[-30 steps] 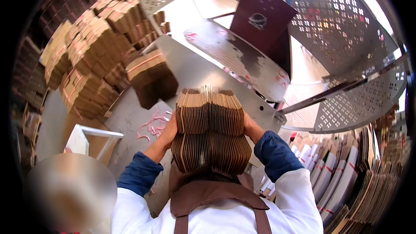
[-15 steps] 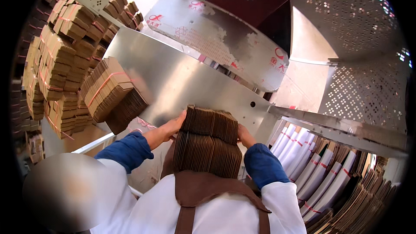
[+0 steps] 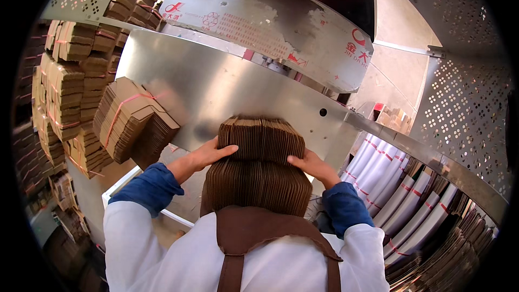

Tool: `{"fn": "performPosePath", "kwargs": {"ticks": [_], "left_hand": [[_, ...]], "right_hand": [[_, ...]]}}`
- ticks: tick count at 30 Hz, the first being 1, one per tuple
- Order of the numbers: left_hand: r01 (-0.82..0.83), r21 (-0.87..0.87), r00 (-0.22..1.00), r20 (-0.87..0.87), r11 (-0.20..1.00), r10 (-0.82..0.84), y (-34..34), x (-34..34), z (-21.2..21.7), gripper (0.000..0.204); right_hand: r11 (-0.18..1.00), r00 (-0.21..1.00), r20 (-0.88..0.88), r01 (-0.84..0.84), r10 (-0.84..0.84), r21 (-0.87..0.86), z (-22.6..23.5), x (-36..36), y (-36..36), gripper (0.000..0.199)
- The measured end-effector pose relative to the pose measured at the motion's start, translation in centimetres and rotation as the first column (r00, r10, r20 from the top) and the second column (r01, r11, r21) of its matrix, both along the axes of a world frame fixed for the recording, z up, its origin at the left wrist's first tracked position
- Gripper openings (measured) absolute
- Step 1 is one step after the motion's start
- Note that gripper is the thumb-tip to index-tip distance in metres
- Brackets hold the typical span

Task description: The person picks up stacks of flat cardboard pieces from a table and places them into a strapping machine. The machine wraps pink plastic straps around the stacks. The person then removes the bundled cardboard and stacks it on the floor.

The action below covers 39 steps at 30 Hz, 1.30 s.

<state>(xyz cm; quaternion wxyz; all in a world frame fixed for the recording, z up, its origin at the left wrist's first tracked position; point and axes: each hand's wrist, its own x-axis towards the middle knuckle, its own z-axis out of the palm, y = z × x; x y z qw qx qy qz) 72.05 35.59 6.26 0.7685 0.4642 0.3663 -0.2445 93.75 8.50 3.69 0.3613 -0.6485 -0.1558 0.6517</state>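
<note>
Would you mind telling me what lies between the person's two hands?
In the head view, a stack of folded brown cardboard blanks fills the gap, pressed between left hand and right hand.

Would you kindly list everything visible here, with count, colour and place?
Held stack of flat cardboard blanks: one, brown, centre, between both hands.
Strapped cardboard bundle: one, brown with red strap, left of the hands, against the metal panel.
Piled cardboard bundles: many, brown, far left.
Metal panel: one, silver, behind the stack.
Perforated guards: silver, right and top left.
White cartons with red marks: a row, lower right.
Apron: brown, bottom centre.
Left hand: on the stack's left side.
Right hand: on its right side.
</note>
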Motion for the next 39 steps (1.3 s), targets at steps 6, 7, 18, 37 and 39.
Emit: {"fn": "performPosePath", "kwargs": {"ticks": [6,7,18,37,39], "left_hand": [[-0.008,0.003,1.000,0.015,1.000,0.008,-0.7,-0.5,-1.8,0.072],[-0.019,0.025,0.999,0.048,1.000,0.018,-1.1,-0.5,-1.6,0.073],[-0.199,0.425,0.878,0.478,0.883,-0.032,-7.3,4.2,0.3,0.120],[-0.248,0.784,0.853,0.455,0.569,-0.255,-17.4,12.5,-8.2,0.113],[-0.222,0.816,0.871,0.412,0.533,-0.267,-17.5,12.8,-8.1,0.111]], "right_hand": [[0.995,0.999,0.010,-0.038,0.039,-0.089,0.1,0.8,1.2,0.072],[0.997,0.998,0.056,-0.031,0.035,-0.076,0.3,0.9,1.2,0.071],[0.934,0.797,0.583,-0.068,-0.160,0.350,5.0,4.8,-5.0,0.109],[0.834,0.234,0.871,-0.264,-0.431,0.484,9.2,10.1,-10.9,0.087],[0.833,0.040,0.935,-0.442,-0.353,0.333,10.3,10.6,-5.7,0.080]]}}
